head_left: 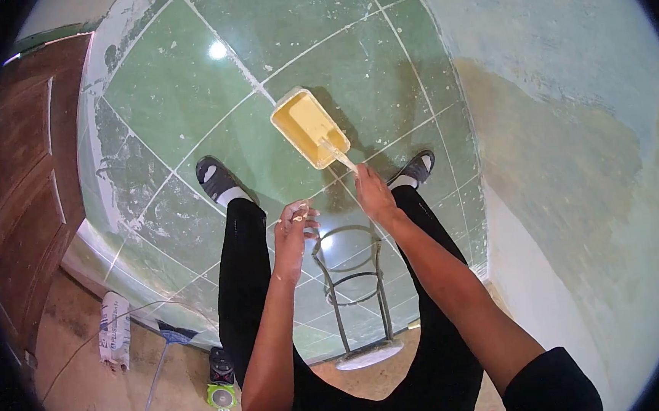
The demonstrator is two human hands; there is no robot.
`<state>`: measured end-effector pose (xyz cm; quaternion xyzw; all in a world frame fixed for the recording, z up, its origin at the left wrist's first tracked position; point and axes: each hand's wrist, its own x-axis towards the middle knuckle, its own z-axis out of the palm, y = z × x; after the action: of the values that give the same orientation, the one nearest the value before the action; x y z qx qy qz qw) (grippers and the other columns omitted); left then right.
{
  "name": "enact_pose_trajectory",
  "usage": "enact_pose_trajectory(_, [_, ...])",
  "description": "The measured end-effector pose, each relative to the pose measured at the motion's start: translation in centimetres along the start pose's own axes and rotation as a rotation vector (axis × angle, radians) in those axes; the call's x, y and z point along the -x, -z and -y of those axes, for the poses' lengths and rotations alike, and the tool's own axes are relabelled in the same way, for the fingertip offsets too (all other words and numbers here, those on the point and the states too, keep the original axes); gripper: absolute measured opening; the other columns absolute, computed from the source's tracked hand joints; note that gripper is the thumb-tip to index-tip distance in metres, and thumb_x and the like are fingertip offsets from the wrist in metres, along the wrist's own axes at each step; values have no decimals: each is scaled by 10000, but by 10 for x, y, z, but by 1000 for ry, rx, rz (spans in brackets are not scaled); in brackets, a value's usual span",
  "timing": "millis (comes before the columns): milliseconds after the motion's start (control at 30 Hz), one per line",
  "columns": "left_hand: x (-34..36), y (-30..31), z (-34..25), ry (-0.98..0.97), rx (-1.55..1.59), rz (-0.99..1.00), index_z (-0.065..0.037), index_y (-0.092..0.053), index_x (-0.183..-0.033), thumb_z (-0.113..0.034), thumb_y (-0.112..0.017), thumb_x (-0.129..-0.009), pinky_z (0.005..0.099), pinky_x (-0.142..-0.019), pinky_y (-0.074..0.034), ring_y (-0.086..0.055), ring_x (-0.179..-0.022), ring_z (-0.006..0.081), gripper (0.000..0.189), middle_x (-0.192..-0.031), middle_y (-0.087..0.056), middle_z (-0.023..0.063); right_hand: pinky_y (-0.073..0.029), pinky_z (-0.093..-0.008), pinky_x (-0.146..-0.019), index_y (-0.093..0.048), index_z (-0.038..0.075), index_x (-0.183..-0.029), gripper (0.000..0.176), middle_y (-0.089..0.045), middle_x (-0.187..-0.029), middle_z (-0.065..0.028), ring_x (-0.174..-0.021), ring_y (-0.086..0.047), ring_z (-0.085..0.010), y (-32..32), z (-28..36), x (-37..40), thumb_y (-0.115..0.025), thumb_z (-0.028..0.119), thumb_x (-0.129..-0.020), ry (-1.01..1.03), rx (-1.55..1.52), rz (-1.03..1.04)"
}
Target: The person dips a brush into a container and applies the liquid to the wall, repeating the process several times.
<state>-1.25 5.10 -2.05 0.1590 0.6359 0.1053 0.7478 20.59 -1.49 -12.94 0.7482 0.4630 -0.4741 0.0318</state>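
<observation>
My right hand (375,193) grips the pale handle of a paintbrush (339,155). The brush's head dips into the near end of a rectangular tub (277,132) with yellow, paint-like stuff inside. Where the bristles meet it, they are hidden. Below and left of the tub is my left hand (295,220), its fingers loosely curled and apart, with pale smears on them and nothing seen in them.
A metal-legged stool (341,315) stands between my legs. Green tiles (160,80) carry white splashes. A patchy painted wall (569,135) rises at right, a brown door (29,173) at left. Lower left lie a white bag (114,331), a broom (172,336) and a green round object (221,397).
</observation>
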Motion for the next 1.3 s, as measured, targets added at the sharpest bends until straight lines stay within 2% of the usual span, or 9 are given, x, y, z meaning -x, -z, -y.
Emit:
enact_pose_trajectory(100, [0, -1, 2, 3, -2, -1, -60, -598, -1237, -423, -502, -997, 324, -776, -500, -621, -919, 175, 446, -1072, -648, 80, -476, -522, -923, -457, 10, -1177, 230, -583, -1123, -247, -1075, -576, -441, 0, -6, -1, -473, 154, -998, 9, 34, 0])
enact_pose_trajectory(333, [0, -3, 3, 20, -15, -9, -59, -602, -1239, -428, -514, -993, 322, -776, -498, -624, -915, 173, 452, -1074, -646, 79, -464, -531, -890, -486, 2, -1177, 248, -568, -1060, -253, -1012, -572, -456, 8, -8, 0, -480, 179, -1004, 110, 59, -31])
enact_pose_trajectory(400, [0, -1, 5, 9, -5, -3, -61, -603, -1240, -428, -515, -992, 320, -774, -497, -625, -914, 172, 452, -1073, -646, 79, -457, -536, -876, -493, 0, -1158, 247, -545, -1059, -257, -981, -568, -463, 8, -6, 3, -494, 195, -1007, 121, -6, -146])
enact_pose_trajectory(733, [0, -2, 3, 17, -25, -9, -63, -597, -1244, -426, -512, -988, 313, -764, -498, -630, -908, 174, 452, -1071, -643, 79, -475, -542, -839, -475, 20, -1165, 241, -503, -1086, -230, -998, -574, -466, 17, 4, 6, -523, 189, -1000, 10, -66, -79])
enact_pose_trajectory(933, [0, -1, 9, -5, -25, 31, -55, -578, -1258, -421, -519, -980, 310, -773, -505, -636, -904, 177, 464, -1085, -644, 82, -478, -549, -825, -470, 23, -1181, 266, -589, -1064, -276, -982, -590, -480, -2, -18, 0, -535, 202, -995, 38, -58, -98])
enact_pose_trajectory(1000, [11, 7, 16, -26, -55, 75, -55, -560, -1278, -437, -523, -972, 319, -777, -507, -635, -921, 183, 491, -1096, -643, 84, -473, -543, -840, -492, 22, -1178, 277, -639, -1018, -281, -981, -597, -480, -4, -13, 8, -527, 234, -1002, 62, -258, -272])
enact_pose_trajectory(1100, [25, 18, 29, -4, -85, -20, -74, -579, -1268, -397, -521, -972, 318, -742, -513, -643, -897, 174, 442, -1088, -661, 89, -487, -505, -791, -541, 10, -1106, 284, -657, -987, -269, -930, -607, -486, 40, 15, 36, -525, 277, -1010, -26, -415, -247])
enact_pose_trajectory(1200, [54, 20, 32, 4, -115, 9, -75, -576, -1273, -438, -526, -969, 317, -745, -510, -633, -901, 174, 476, -1088, -653, 86, -482, -434, -673, -577, 7, -1026, 286, -646, -824, -196, -752, -636, -387, 76, 31, 62, -534, 290, -1015, -65, -630, -363])
enact_pose_trajectory(1300, [89, 15, 18, -13, -199, 36, -74, -571, -1274, -464, -519, -974, 308, -740, -508, -624, -893, 166, 495, -1079, -649, 78, -369, -267, -525, -585, 39, -1033, 327, -466, -689, 12, -585, -443, -76, 116, 33, 81, -487, 350, -1053, -93, -1286, -472])
